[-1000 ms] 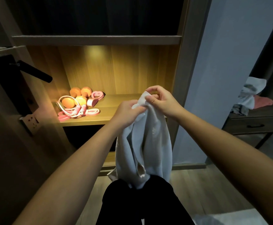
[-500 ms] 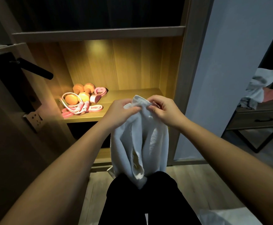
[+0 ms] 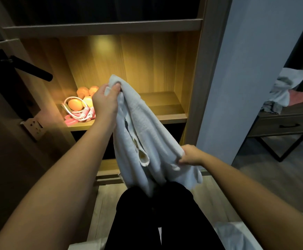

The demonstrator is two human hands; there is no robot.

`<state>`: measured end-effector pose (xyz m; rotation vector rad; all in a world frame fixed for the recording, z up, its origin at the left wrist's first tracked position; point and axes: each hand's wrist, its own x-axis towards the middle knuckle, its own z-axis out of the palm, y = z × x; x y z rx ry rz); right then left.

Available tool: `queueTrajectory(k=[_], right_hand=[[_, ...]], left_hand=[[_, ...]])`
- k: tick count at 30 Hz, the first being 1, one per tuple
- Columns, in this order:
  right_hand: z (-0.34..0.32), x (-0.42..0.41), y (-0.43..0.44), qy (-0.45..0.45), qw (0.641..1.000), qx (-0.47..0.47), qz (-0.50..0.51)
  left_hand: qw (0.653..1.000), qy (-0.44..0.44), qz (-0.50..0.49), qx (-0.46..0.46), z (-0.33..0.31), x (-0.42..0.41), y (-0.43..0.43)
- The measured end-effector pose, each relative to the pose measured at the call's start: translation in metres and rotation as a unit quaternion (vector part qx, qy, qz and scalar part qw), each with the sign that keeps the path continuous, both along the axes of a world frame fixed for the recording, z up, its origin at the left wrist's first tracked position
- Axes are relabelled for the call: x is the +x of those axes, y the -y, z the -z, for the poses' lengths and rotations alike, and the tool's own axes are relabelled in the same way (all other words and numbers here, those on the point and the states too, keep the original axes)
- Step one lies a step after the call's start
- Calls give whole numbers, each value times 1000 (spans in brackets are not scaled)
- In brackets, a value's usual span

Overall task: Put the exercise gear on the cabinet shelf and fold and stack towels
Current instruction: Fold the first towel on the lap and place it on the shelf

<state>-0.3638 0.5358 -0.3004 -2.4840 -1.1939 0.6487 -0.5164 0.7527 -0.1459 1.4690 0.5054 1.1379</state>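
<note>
While L+R fingers (image 3: 115, 88) pinch, towel (image 3: 144, 127) hangs.

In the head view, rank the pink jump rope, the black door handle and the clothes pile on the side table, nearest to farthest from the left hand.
From the left hand, which grips the towel:
1. Pink jump rope, just to its left on the lit shelf.
2. Black door handle, farther left and higher.
3. Clothes pile, far right on the side table.
</note>
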Motion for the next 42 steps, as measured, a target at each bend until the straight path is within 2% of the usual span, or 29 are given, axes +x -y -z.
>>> queueTrajectory(k=[4,6,9,11,17,23,28,32,35,38,42], right_hand=[[48,9,32,47,993,-89,55],[71,14,60,35,983,-132,126],[97,19,110,38,954,-123,271],[107,18,131,30,945,-104,308],[107,10,106,-90,958,-60,267],[81,-3,30,-122,971,57,196],[45,-20,-26,-180,945,202,184],[15,-30,-47,-246,901,321,157],[1,-30,-51,-353,859,320,185],[2,-23,-48,-368,884,273,95],[2,-15,-45,-391,868,289,101]], left_hand=[[1000,11,-14,-18,2,-3,-9],[999,14,-25,-35,6,-6,-15],[996,22,-49,-67,10,-15,-26],[995,27,-46,-79,13,-17,-30],[997,-1,76,-21,13,-11,-14],[970,-10,244,-16,-6,-16,2],[940,-24,339,-20,-19,-25,-1],[928,-4,373,-28,-22,-33,-4],[922,9,385,-23,-25,-36,-6],[920,9,391,-16,-27,-38,-4],[922,9,385,-34,-27,-39,-2]])
